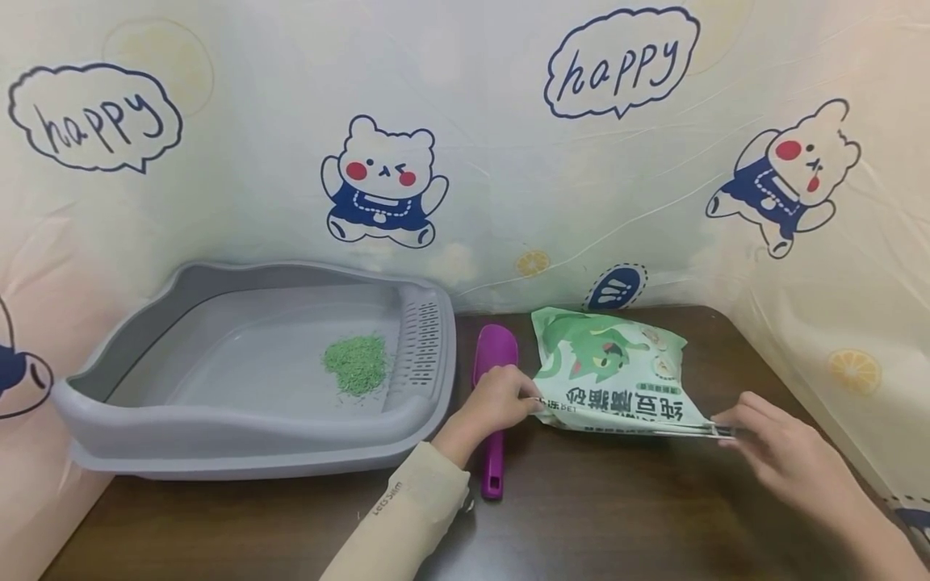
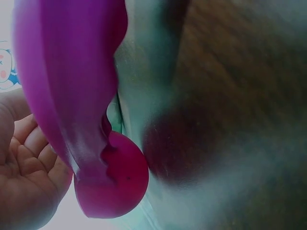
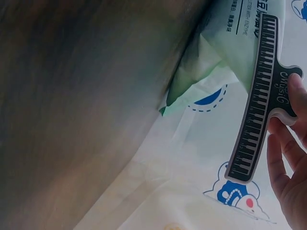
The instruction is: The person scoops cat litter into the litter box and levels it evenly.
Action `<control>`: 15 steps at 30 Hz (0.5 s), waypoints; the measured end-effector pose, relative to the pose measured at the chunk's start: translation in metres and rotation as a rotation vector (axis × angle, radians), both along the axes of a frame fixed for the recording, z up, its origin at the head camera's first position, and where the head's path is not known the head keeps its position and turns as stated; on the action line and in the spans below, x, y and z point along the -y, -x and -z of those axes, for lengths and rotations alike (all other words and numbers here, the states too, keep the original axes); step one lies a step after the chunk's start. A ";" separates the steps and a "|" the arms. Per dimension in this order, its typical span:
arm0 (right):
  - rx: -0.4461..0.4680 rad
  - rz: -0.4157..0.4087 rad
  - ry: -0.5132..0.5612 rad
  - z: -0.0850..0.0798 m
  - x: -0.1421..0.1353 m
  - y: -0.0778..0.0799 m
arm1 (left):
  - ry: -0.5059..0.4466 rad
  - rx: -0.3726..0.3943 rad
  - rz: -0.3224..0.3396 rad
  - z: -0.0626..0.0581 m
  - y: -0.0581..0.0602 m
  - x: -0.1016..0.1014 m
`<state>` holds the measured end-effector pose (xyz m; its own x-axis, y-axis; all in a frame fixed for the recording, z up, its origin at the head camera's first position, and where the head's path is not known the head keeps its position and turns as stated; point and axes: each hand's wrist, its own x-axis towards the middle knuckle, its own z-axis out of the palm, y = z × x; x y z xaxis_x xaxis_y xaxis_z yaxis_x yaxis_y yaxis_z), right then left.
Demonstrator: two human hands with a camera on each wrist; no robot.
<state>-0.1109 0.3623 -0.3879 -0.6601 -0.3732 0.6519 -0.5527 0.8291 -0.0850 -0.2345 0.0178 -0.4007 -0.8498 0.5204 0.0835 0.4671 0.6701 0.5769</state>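
A green and white bag of cat litter (image 1: pixel 610 355) lies on the table with its folded edge towards me. My left hand (image 1: pixel 497 401) pinches the left corner of that edge. At the bag's right corner my right hand (image 1: pixel 788 452) grips a black clip (image 3: pixel 254 100) with piano keys and "Music" printed on it; in the right wrist view thumb and fingers squeeze its handle. Under the left hand lies a purple scoop (image 1: pixel 496 347). That scoop (image 2: pixel 72 86) fills much of the left wrist view and hides some of the left fingers.
A grey litter box (image 1: pixel 254 436) stands at the left, with a small heap of green pellets (image 1: pixel 356 365) near its slotted side (image 1: pixel 423 343). Patterned cloth (image 1: pixel 494 161) hangs behind and at both sides of the brown table (image 1: pixel 603 516).
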 end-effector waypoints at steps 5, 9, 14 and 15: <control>-0.006 -0.019 0.015 0.002 0.003 0.002 | 0.002 0.005 0.000 0.000 0.001 0.000; -0.010 -0.019 0.022 0.003 0.005 0.003 | 0.001 0.012 -0.008 0.000 0.000 0.000; -0.005 -0.004 0.018 0.003 0.010 0.006 | 0.000 0.012 -0.014 0.000 0.000 -0.001; -0.005 -0.007 0.018 0.004 0.010 0.007 | -0.001 0.012 -0.014 0.001 0.000 -0.001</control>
<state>-0.1174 0.3519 -0.3915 -0.6542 -0.3662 0.6618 -0.5592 0.8233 -0.0972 -0.2349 0.0188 -0.4012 -0.8578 0.5087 0.0738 0.4510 0.6758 0.5830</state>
